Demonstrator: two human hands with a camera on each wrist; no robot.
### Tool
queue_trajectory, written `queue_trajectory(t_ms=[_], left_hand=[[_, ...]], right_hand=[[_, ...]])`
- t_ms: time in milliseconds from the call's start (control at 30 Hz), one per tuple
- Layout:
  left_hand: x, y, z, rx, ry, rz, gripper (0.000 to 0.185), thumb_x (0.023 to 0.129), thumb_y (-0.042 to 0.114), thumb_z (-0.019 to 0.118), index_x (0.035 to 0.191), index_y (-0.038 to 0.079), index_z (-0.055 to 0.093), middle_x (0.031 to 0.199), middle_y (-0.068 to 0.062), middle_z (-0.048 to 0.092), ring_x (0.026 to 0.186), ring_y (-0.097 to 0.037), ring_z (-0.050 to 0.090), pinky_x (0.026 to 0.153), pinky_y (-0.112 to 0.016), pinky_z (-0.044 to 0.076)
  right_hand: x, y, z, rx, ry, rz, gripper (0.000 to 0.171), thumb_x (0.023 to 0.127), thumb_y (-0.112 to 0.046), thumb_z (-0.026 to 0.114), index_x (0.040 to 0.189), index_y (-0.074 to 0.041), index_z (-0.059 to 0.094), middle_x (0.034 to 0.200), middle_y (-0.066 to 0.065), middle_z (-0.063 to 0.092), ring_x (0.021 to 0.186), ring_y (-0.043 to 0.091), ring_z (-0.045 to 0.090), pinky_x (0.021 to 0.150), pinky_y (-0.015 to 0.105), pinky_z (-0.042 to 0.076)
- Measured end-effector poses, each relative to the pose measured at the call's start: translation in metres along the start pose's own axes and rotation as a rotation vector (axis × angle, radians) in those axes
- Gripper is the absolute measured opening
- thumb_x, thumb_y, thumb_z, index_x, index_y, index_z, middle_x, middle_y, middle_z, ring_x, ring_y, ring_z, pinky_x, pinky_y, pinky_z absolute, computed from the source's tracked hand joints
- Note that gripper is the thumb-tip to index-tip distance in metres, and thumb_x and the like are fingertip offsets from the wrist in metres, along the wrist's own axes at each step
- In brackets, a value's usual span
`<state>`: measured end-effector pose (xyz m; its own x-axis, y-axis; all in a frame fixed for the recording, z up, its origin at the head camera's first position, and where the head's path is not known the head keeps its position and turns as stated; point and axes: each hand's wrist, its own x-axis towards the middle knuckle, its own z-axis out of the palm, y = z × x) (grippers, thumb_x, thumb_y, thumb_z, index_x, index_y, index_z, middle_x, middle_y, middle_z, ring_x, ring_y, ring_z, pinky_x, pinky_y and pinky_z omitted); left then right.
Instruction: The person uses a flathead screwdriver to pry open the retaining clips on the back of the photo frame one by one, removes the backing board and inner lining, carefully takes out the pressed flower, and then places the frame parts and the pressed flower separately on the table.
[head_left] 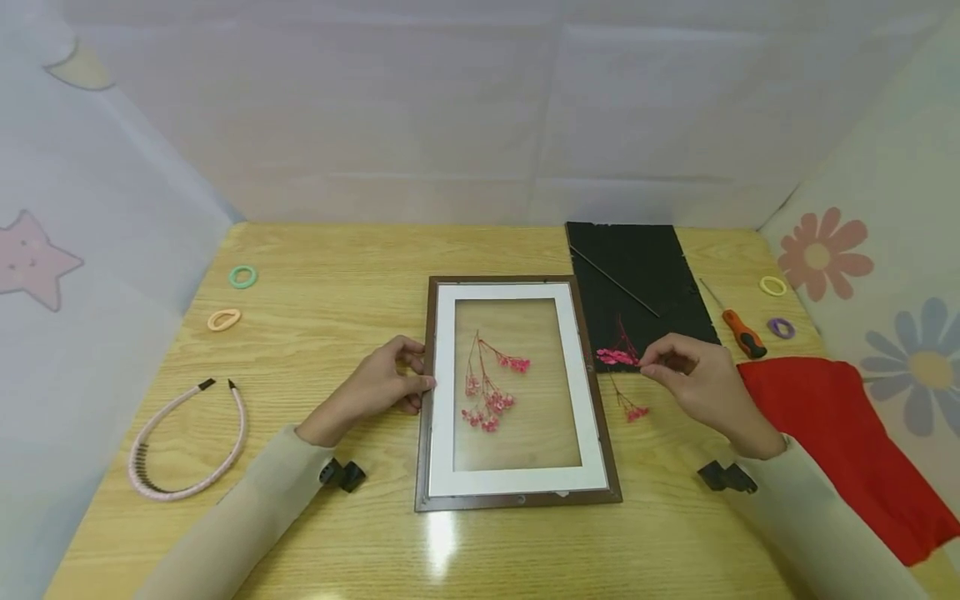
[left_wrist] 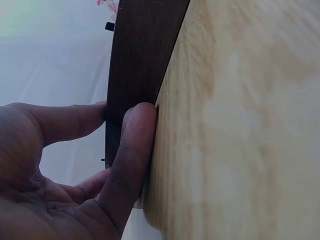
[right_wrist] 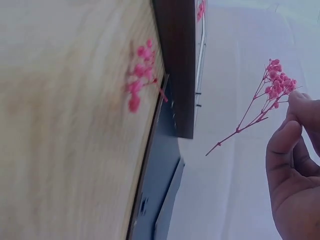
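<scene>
Left hand (head_left: 382, 379) grips the left edge of the frame (head_left: 517, 496), thumb and fingers (left_wrist: 132, 150) on the brown rim; frame lies flat mid-table (head_left: 330, 283) with a pink sprig (head_left: 491, 387) on its glass. Right hand (head_left: 697, 379) pinches a second pink sprig (right_wrist: 265, 102) just right of the frame, over the black backing (head_left: 637, 275). Third sprig (head_left: 633, 408) lies on the table beside the frame.

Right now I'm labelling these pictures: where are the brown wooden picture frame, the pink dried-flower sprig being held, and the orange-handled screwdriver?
brown wooden picture frame (head_left: 517, 500), head view, bottom rail.
pink dried-flower sprig (right_wrist: 276, 86), right wrist view, blossom cluster.
orange-handled screwdriver (head_left: 737, 326), head view, handle.
</scene>
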<state>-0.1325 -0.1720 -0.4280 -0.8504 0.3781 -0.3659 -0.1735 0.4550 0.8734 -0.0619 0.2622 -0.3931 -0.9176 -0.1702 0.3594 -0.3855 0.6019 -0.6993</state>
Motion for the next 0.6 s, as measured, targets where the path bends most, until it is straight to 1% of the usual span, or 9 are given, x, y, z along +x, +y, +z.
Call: queue_trajectory(t_ms=[133,267,433,500,600], left_hand=[[0.0,0.0,0.0,-0.002,-0.001,-0.007,0.06,0.093,0.01,0.072,0.142,-0.002,0.04,0.121,-0.022,0.054,0.069,-0.023,0.069,0.065,-0.04,0.066],[0.0,-0.001,0.0,-0.013,-0.003,-0.014,0.06,0.093,0.009,0.071,0.143,-0.002,0.04,0.121,-0.022,0.053,0.07,-0.023,0.069,0.066,-0.04,0.067],[-0.001,0.0,0.0,-0.02,-0.005,-0.019,0.06,0.093,0.008,0.071,0.143,-0.002,0.04,0.122,-0.022,0.053,0.07,-0.023,0.069,0.066,-0.04,0.067],[-0.001,0.0,0.0,-0.02,-0.006,-0.019,0.06,0.093,0.008,0.071,0.143,-0.002,0.04,0.122,-0.022,0.053,0.07,-0.023,0.069,0.066,-0.04,0.067],[-0.001,0.001,0.0,-0.019,-0.003,-0.018,0.06,0.093,0.008,0.071,0.143,-0.002,0.04,0.122,-0.022,0.053,0.069,-0.023,0.069,0.066,-0.04,0.067]], right_hand=[[-0.011,0.004,-0.008,-0.001,0.008,0.001,0.027,0.077,0.013,0.078,0.088,-0.011,0.072,0.08,0.003,0.07,0.065,0.002,0.056,0.053,0.013,0.046],[-0.022,0.009,-0.016,-0.033,0.007,0.013,0.03,0.075,0.015,0.079,0.087,-0.012,0.071,0.078,-0.002,0.07,0.062,0.001,0.055,0.05,0.014,0.044],[-0.035,0.014,-0.023,-0.065,0.0,0.117,0.027,0.078,0.009,0.08,0.088,-0.015,0.071,0.078,-0.01,0.068,0.06,0.003,0.054,0.048,0.018,0.041],[-0.04,0.017,-0.025,-0.075,-0.016,0.157,0.025,0.08,0.007,0.079,0.088,-0.015,0.071,0.078,-0.009,0.068,0.06,0.004,0.054,0.048,0.018,0.041],[-0.045,0.022,-0.028,-0.104,-0.054,0.191,0.021,0.082,0.004,0.079,0.088,-0.014,0.071,0.079,-0.005,0.069,0.062,0.007,0.056,0.049,0.017,0.043]])
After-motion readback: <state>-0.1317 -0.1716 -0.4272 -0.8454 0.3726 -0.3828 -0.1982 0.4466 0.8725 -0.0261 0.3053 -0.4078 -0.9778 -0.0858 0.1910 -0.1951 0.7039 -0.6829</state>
